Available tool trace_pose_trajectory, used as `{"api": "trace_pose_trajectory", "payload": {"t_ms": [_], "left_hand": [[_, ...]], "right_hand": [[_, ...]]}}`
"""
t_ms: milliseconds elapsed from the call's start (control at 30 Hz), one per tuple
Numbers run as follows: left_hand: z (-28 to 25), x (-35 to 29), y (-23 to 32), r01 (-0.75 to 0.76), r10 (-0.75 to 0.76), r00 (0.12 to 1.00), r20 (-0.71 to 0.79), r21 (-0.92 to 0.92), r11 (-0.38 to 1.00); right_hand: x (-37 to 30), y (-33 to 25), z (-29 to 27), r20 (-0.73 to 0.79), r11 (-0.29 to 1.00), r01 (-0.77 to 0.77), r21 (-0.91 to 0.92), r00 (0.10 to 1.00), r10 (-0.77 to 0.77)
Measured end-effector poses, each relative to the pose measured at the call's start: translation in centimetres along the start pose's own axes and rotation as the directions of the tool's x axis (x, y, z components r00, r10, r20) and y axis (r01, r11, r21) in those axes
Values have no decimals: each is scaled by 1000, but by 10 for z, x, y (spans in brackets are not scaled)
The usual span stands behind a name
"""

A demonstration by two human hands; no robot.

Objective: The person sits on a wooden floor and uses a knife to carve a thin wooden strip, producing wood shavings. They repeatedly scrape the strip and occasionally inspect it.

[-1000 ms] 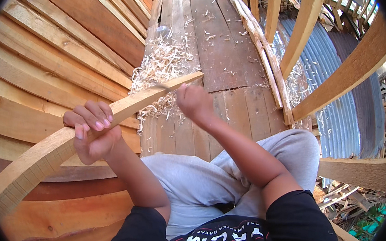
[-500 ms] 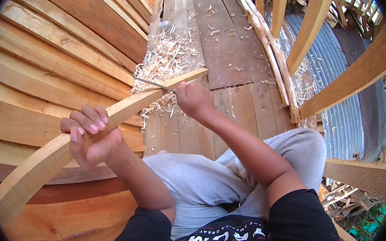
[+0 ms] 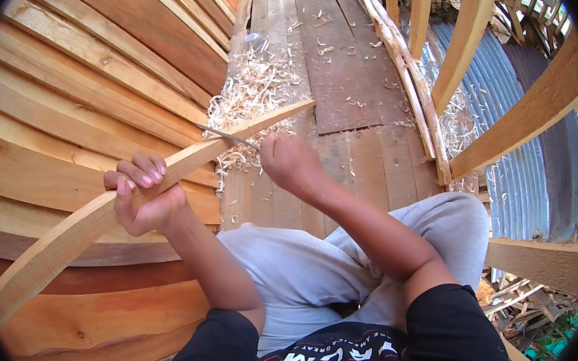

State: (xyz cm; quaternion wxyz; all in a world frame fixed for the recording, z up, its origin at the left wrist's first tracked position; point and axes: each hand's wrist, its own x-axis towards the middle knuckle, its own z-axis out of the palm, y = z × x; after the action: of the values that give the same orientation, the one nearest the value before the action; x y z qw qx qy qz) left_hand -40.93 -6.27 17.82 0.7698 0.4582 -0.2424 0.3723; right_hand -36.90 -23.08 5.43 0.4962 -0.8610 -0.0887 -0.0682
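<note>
A long, curved piece of pale wood (image 3: 193, 161) runs from the lower left up to a tapered end near the middle. My left hand (image 3: 145, 191) is closed around it from below, with the fingertips resting on its upper face. In my right fist (image 3: 287, 163) is a knife, whose handle is hidden by the fingers. Its thin, dark blade (image 3: 227, 135) lies across the wood between my left hand and the tapered end, the tip pointing to the left.
Curled shavings (image 3: 260, 84) lie heaped on the plank floor (image 3: 345, 67) beyond the wood. Overlapping boards (image 3: 80, 112) form a wall on the left. Upright curved timbers (image 3: 534, 124) and corrugated metal sheet (image 3: 513, 167) stand at the right. My crossed legs (image 3: 309, 259) are below my arms.
The knife blade has slid a little along the wood toward my left hand. My left hand and the wood have shifted slightly up and to the right.
</note>
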Motion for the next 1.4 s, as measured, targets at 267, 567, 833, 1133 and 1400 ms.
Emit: {"api": "trace_pose_trajectory", "payload": {"t_ms": [267, 567, 833, 1133, 1400], "left_hand": [[21, -10, 0, 10, -14, 997, 75, 56, 998], [33, -17, 1, -29, 18, 995, 103, 105, 994], [25, -17, 0, -64, 59, 993, 99, 49, 997], [28, -18, -2, -41, 38, 999, 37, 59, 997], [40, -20, -2, -36, 33, 999, 31, 103, 994]], "right_hand": [[12, 4, -6, -19, 998, -56, -40, 998, 55], [9, -3, -10, 22, 998, -67, -21, 997, 67], [-6, -34, -25, -19, 1000, -7, 12, 1000, 8], [5, -13, -14, -28, 998, -67, -12, 997, 67], [11, 6, -9, -42, 996, -86, -37, 996, 84]]}}
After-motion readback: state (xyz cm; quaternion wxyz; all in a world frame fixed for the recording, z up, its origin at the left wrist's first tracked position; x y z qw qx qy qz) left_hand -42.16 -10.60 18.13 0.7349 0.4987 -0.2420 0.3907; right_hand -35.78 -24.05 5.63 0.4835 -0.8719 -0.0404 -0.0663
